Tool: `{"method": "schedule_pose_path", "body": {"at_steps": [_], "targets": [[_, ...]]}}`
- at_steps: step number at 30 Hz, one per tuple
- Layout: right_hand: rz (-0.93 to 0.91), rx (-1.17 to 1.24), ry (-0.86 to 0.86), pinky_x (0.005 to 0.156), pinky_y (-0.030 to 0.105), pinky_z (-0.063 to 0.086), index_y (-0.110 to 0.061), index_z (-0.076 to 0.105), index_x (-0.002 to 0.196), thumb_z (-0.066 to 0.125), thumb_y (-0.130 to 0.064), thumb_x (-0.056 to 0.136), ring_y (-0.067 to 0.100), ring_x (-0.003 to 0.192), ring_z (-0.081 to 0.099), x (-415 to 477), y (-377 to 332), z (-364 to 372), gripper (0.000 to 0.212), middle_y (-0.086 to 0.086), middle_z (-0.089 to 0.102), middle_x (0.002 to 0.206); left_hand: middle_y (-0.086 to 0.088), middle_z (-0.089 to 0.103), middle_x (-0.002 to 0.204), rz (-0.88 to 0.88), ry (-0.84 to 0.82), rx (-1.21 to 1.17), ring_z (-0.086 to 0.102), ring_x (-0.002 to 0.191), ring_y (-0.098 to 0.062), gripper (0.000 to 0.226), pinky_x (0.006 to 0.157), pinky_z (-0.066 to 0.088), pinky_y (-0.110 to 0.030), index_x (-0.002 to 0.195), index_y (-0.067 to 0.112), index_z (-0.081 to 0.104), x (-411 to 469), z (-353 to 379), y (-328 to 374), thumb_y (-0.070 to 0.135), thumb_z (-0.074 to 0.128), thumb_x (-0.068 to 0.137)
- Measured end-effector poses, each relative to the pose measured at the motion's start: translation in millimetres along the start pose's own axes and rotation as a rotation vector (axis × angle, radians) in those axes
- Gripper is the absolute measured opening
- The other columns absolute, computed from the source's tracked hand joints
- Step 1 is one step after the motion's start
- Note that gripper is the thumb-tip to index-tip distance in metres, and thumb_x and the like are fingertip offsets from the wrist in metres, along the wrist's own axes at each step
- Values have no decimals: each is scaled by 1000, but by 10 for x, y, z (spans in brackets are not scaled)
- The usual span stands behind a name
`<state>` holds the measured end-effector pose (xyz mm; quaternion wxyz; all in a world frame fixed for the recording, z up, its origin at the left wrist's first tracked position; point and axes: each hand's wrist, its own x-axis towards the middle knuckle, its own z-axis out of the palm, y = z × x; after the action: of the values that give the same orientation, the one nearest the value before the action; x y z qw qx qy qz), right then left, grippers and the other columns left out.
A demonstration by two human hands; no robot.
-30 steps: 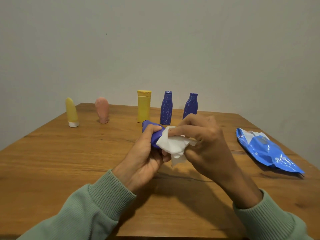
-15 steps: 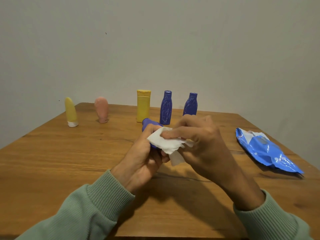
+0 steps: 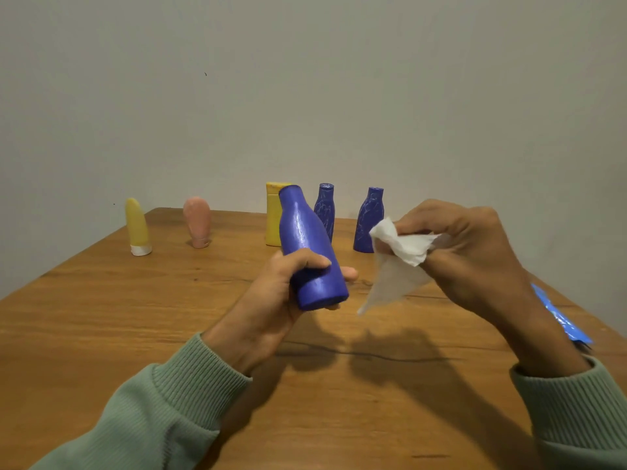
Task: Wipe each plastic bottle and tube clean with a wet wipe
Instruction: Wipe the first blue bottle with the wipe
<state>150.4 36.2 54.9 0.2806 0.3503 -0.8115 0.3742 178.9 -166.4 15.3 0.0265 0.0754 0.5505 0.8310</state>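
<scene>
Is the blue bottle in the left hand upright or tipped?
Tipped: the blue bottle leans, neck up and leftward, held above the table by the left hand.

Wooden counter (image 3: 135, 317), far row from the left: yellow tube (image 3: 137, 228), pink tube (image 3: 197, 222), yellow bottle (image 3: 271, 225), first blue bottle (image 3: 325, 210), second blue bottle (image 3: 368, 220), all upright. Right edge, a blue wipe pack (image 3: 559, 320) lies flat.

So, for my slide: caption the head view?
Left hand holds a blue bottle; right hand pinches a wet wipe beside it.
</scene>
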Motion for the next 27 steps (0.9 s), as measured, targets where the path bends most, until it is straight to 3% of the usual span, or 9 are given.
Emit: {"method": "schedule_pose_path", "body": {"at_steps": [5, 8, 10, 14, 17, 19, 21, 24, 27], "targets": [[-1, 29, -29, 68, 14, 50, -25, 67, 92, 75, 2, 71, 5, 82, 61, -13, -61, 36, 34, -14, 63, 88, -12, 75, 98, 26, 25, 260, 71, 85, -25, 48, 82, 57, -42, 118, 11, 56, -4, -20, -55, 28, 73, 76], [9, 49, -30, 67, 12, 49, -23, 67, 94, 77, -5, 71, 2, 82, 60, -10, -61, 24, 31, -14, 63, 88, -2, 74, 98, 79, 47, 444, 71, 90, -19, 48, 79, 57, -33, 110, 18, 62, -17, -36, -73, 36, 78, 69], [34, 94, -17, 65, 14, 49, -19, 70, 95, 75, -7, 73, 6, 80, 61, -6, -75, -2, 26, -11, 65, 88, -1, 71, 92, 127, 63, 533, 69, 86, -16, 42, 77, 57, -30, 103, 20, 64, -21, -49, -70, 33, 81, 67], [81, 220, 12, 63, 21, 51, -19, 73, 88, 75, -11, 76, 15, 78, 64, -12, -157, -39, 14, -6, 69, 83, -13, 70, 96, 214, 32, 660, 68, 89, -26, 32, 85, 57, -36, 99, 16, 64, -3, -68, -94, 19, 82, 73], [123, 329, 6, 63, 29, 54, -16, 75, 85, 72, -10, 78, 18, 77, 65, -28, -243, -42, 10, -3, 71, 81, -16, 66, 89, 276, 20, 705, 64, 76, -20, 27, 74, 58, -33, 97, 15, 63, 7, -67, -121, 11, 79, 76], [135, 367, -16, 65, 32, 56, -17, 75, 84, 73, -12, 77, 19, 79, 65, -36, -298, -34, 10, -2, 71, 83, -11, 67, 92, 289, 17, 739, 67, 85, -23, 32, 80, 58, -46, 101, 20, 63, 10, -68, -124, 13, 80, 75], [135, 370, -39, 65, 28, 56, -21, 75, 85, 73, -12, 75, 16, 82, 65, -40, -352, -22, 13, -5, 70, 85, -5, 69, 100, 295, 11, 758, 67, 95, -23, 40, 87, 55, -50, 107, 25, 63, 6, -60, -108, 13, 80, 73], [116, 337, -76, 64, 17, 52, -27, 71, 86, 73, -17, 74, 8, 84, 63, -53, -428, 36, 16, -11, 68, 84, 5, 64, 109, 307, -6, 812, 62, 102, -8, 49, 92, 53, -35, 108, 37, 57, 0, -55, -130, 2, 73, 78], [106, 261, -59, 64, 11, 48, -32, 68, 88, 72, -24, 73, 1, 85, 61, -58, -467, 102, 18, -17, 63, 85, 7, 59, 118, 315, -24, 817, 59, 107, -7, 57, 84, 53, -20, 109, 40, 54, -22, -39, -137, -7, 67, 80]]}}
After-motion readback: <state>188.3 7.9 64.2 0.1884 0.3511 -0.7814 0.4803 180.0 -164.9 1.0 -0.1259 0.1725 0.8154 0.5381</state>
